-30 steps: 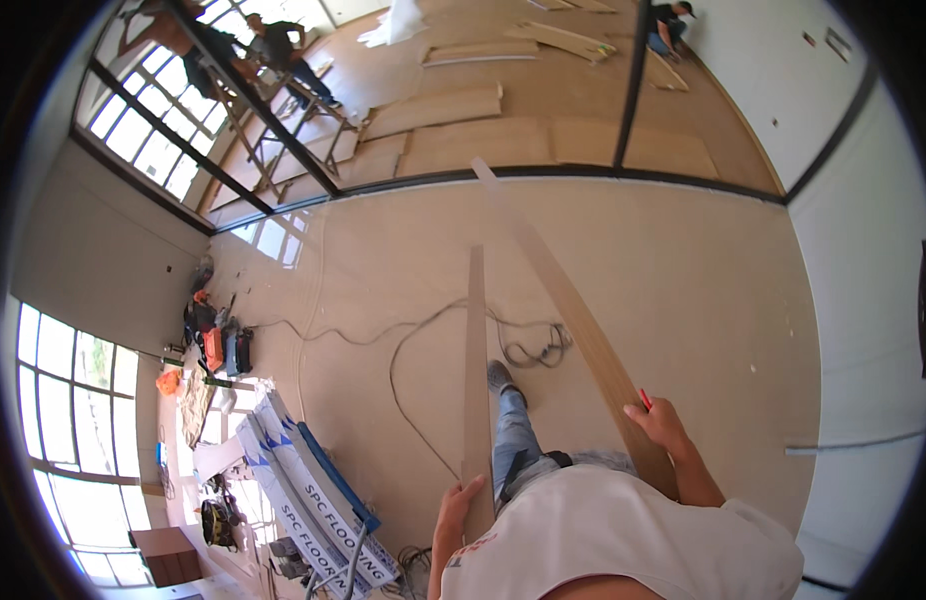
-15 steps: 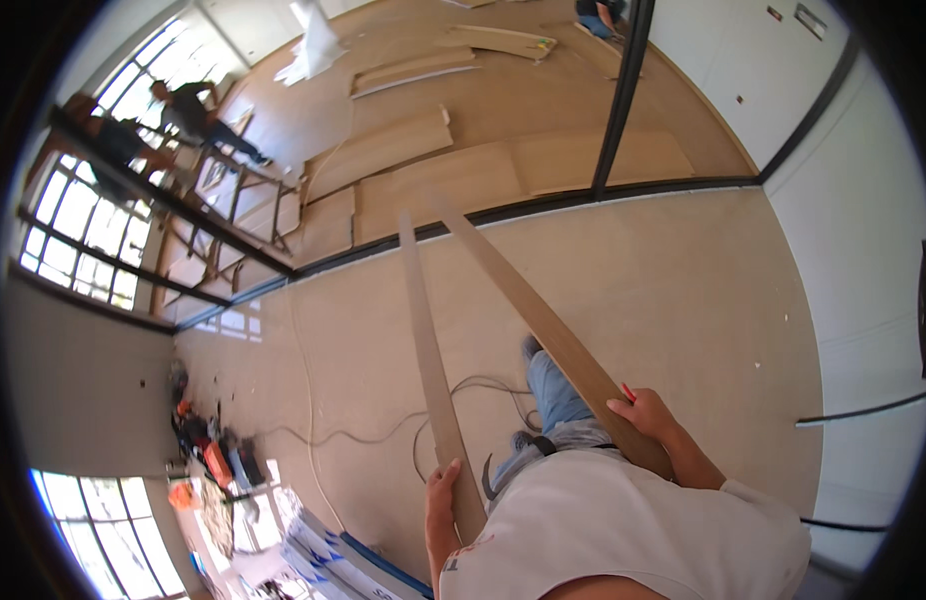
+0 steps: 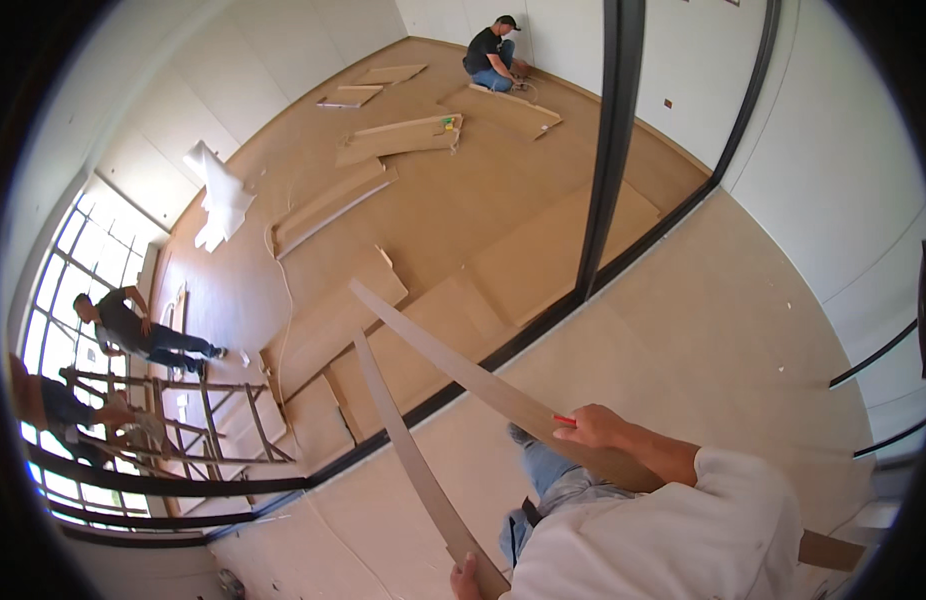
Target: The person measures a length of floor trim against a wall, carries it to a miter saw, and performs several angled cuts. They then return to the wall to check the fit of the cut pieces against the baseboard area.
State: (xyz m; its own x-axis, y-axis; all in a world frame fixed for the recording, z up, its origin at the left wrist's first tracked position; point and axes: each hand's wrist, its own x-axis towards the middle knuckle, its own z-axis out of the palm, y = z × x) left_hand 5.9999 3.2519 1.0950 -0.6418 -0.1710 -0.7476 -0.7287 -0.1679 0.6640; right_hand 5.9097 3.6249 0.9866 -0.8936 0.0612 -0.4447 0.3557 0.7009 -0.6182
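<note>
My left hand [image 3: 464, 577], at the lower edge, is closed around a long narrow strip board [image 3: 415, 455] that slants forward and left. A second wood-coloured strip board [image 3: 473, 375] lies under my right arm. My right hand [image 3: 595, 428] is closed over its upper edge, with a red pencil or marker [image 3: 565, 421] sticking out of the fingers. Both far ends rise across the dark floor frame in my view and come close to each other. My torso hides the near part of the right board; a brown board end [image 3: 831, 552] shows behind me.
A dark post [image 3: 611, 150] and floor rail [image 3: 528, 348] divide the rooms. Beyond lie cardboard sheets [image 3: 333, 318] and a cable. One person [image 3: 493, 60] crouches at the far wall; two others are by a wooden trestle frame [image 3: 213, 420] at left. White wall [image 3: 843, 200] at right.
My view has turned right and up toward the far room. Both boards have swung along with my hands, which still hold them. The crouching person now shows fully.
</note>
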